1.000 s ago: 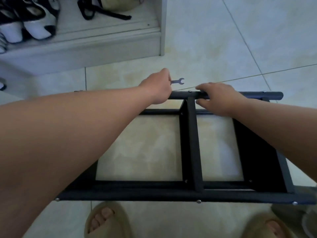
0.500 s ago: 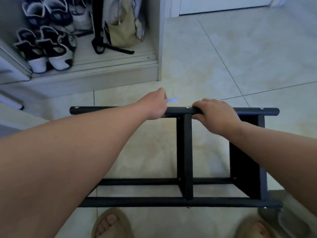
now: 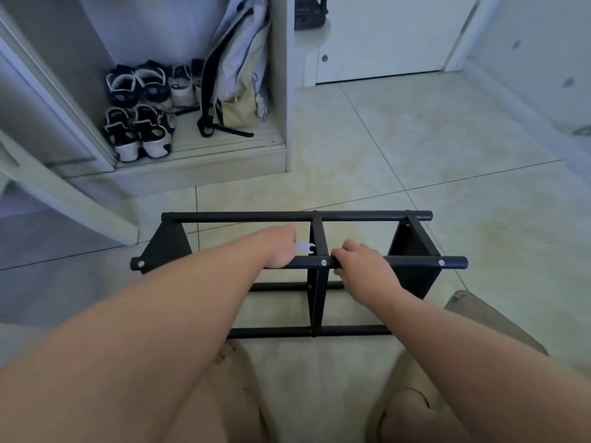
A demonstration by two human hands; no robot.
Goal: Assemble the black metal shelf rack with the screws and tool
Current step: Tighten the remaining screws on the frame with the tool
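The black metal tube shelf rack (image 3: 256, 216) stands on the pale tiled floor (image 3: 431, 161) at the person's feet, with its rails, end panels and centre upright all joined. Three silver screw heads (image 3: 323, 262) sit in the near top rail. The left hand (image 3: 278, 247), fingers curled, holds a small silver spanner (image 3: 305, 247) against that rail. The right hand (image 3: 358, 260) wraps round the rail just beside the middle screw. Assembly looks nearly finished, with perhaps final tightening left; the far joints cannot be read.

Small wrench (image 3: 305, 247) in left hand (image 3: 279, 248), right hand (image 3: 359, 263) gripping black rack (image 3: 415, 261) by top bar, tiled floor (image 3: 447, 161)
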